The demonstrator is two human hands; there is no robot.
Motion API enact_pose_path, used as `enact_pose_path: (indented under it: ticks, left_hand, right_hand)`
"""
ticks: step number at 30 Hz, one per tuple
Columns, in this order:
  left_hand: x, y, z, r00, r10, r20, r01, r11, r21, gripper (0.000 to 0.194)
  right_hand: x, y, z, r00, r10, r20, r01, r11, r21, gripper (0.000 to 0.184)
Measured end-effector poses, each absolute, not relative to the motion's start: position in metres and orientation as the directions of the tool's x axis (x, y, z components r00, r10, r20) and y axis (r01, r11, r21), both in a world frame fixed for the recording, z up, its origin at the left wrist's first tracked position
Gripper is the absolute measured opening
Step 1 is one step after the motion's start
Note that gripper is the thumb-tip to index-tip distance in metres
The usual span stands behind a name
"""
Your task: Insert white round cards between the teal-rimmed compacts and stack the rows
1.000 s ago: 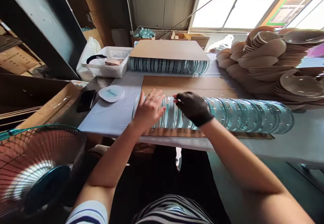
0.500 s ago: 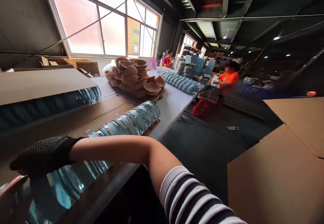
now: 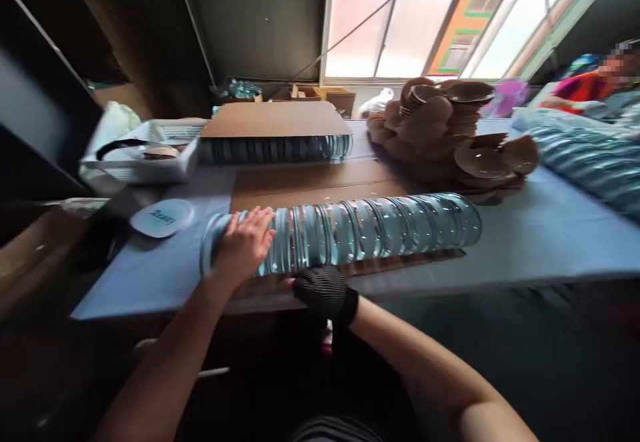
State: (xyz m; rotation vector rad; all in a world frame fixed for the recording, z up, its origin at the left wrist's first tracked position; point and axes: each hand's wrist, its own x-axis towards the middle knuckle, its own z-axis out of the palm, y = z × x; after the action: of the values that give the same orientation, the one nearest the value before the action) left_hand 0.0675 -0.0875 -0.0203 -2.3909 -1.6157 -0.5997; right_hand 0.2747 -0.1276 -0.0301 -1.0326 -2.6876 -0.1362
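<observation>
The long row of clear, bluish rounded pieces [image 3: 345,232] lies on its side in front of you, running left to right near the front edge of the table [image 3: 530,249], its pieces nested close against one another. Under it is a sheet of brown cardboard [image 3: 315,182], showing along the far side and as a darker strip along the near side. Your bare left hand [image 3: 249,237] rests over the top of the row near its left end, palm down, with the fingers stretched out and slightly spread. Your right hand [image 3: 323,290], in a black glove, is curled at the near side of the row, by the table's edge; its fingers are folded out of sight, so you cannot tell whether they pinch anything or touch the row. Left of the row lies a pale rounded disc [image 3: 163,219] with blurred lettering, and behind that a white basket [image 3: 145,172] with a dark band in it. Beyond the cardboard, a second row of clear pieces [image 3: 280,150] sits beneath a cardboard cover [image 3: 275,121]. To its right is a heap of brown dishes [image 3: 425,129]. Farther right lies another clear row [image 3: 585,155], with a person in orange [image 3: 593,89] behind it.
</observation>
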Motion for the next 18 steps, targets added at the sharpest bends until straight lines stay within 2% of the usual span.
enact_pose_path:
  ticks: [2, 4, 6, 9, 12, 15, 18]
  left_hand:
    - [0.081, -0.084, -0.015, 0.330, 0.833, 0.443, 0.920, -0.390, 0.048, 0.046]
    - [0.099, -0.079, -0.013, 0.368, 0.819, 0.441, 0.903, -0.427, 0.039, 0.048]
    - [0.114, -0.074, -0.014, 0.401, 0.816, 0.417, 0.889, -0.456, 0.038, 0.049]
    - [0.123, -0.068, -0.019, 0.401, 0.824, 0.401, 0.891, -0.452, 0.039, 0.046]
    - [0.122, -0.066, -0.023, 0.400, 0.818, 0.414, 0.892, -0.451, 0.029, 0.045]
    - [0.120, -0.066, -0.023, 0.406, 0.816, 0.412, 0.888, -0.459, 0.035, 0.043]
    - [0.120, -0.068, -0.022, 0.388, 0.829, 0.402, 0.895, -0.443, 0.051, 0.043]
  right_hand:
    - [0.293, -0.096, -0.012, -0.602, 0.721, 0.344, 0.766, 0.643, -0.007, 0.029]
    - [0.304, -0.056, 0.015, -0.445, 0.832, 0.331, 0.883, 0.470, 0.006, 0.031]
    - [0.304, -0.016, 0.039, -0.448, 0.883, 0.142, 0.893, 0.447, 0.040, 0.031]
    - [0.287, 0.033, 0.054, -0.554, 0.815, -0.167, 0.824, 0.566, 0.028, 0.031]
    - [0.267, 0.056, 0.053, -0.620, 0.727, -0.295, 0.763, 0.646, -0.012, 0.041]
    - [0.264, 0.054, 0.053, -0.665, 0.697, -0.268, 0.723, 0.691, 0.006, 0.033]
    - [0.278, 0.032, 0.051, -0.684, 0.724, -0.092, 0.728, 0.685, -0.025, 0.022]
